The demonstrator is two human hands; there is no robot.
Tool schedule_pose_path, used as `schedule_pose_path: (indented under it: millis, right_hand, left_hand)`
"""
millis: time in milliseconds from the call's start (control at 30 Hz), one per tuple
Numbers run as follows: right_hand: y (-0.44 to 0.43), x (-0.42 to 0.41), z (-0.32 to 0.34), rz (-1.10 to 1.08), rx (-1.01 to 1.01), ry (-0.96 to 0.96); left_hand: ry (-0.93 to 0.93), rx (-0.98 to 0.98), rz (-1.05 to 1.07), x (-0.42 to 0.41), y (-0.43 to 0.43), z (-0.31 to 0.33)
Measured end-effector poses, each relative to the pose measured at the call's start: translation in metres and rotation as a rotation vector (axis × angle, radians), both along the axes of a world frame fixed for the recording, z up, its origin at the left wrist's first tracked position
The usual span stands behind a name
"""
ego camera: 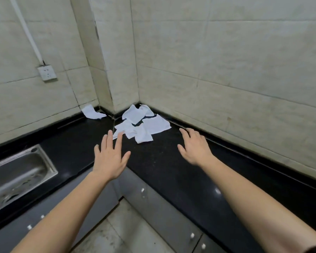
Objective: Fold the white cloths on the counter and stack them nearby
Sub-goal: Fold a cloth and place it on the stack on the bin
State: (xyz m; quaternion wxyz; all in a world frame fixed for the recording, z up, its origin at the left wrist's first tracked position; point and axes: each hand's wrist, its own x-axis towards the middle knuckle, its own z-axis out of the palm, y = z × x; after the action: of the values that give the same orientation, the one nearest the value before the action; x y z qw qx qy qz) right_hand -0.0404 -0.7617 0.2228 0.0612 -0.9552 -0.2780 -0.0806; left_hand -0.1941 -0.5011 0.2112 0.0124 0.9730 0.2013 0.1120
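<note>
Both open hands, left hand (109, 159) and right hand (194, 147), hover before crumpled white cloths (141, 124).

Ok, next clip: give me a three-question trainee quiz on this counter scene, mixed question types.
1. True or false: the left hand is gripping a cloth.
2. Multiple choice: where does the single cloth lie apart from the cloth pile? A) in the sink B) against the wall, left of the corner pillar C) on the floor
3. Fill in: the right hand is spread ____ over the black counter.

Key: 1 false; 2 B; 3 open
</note>
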Motion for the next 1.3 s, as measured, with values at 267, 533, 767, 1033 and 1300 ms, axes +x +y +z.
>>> schedule_pose_path:
  millis: [267,533,767,1033,1300]
  right_hand:
    - [0.114,0.056,-0.059,0.045,-0.04,0.108]
    - [0.256,0.177,-0.116,0.111,0.03,0.26]
    - [0.391,0.258,-0.125,0.231,0.034,0.328]
    - [0.496,0.28,-0.142,0.317,-0.076,0.422]
    - [0.582,0.3,-0.114,0.218,-0.025,0.445]
  left_hand:
    - [0.087,-0.057,0.052,0.033,0.103,-0.047]
    - [0.289,-0.182,0.125,0.123,0.229,-0.087]
    - [0.336,-0.251,0.238,0.18,0.337,-0.096]
    - [0.421,-0.283,0.276,0.195,0.423,-0.119]
    - [0.347,-0.288,0.182,0.221,0.53,-0.096]
